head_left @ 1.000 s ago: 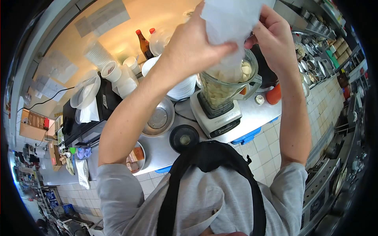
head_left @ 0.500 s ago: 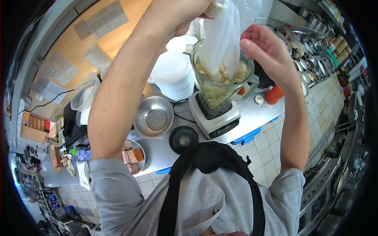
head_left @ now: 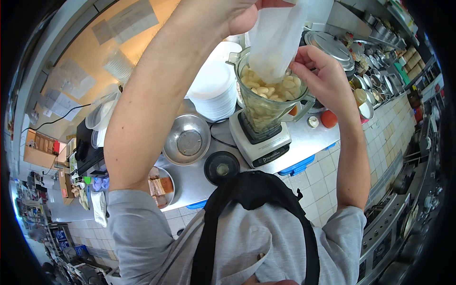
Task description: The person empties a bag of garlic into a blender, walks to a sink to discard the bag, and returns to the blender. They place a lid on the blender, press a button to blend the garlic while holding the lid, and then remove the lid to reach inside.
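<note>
Blender jar (head_left: 266, 111) sits on its base on the steel counter (head_left: 311, 137); looks heavy, stiff, approx. full of pale cloves (head_left: 266, 90). The plastic bag (head_left: 275, 42) hangs mouth-down into the jar top: light, limp, prob. slippery, so best gripped bunched up top w/ a pinch lower down. Left hand (head_left: 237, 16) is clenched round the bag's top; right hand (head_left: 320, 78) pinches the film by the rim, other fingers loosely curled.

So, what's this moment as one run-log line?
left hand: grips bag top | right hand: pinches bag bottom | blender jar: holds pale cloves | lid: on counter
</note>
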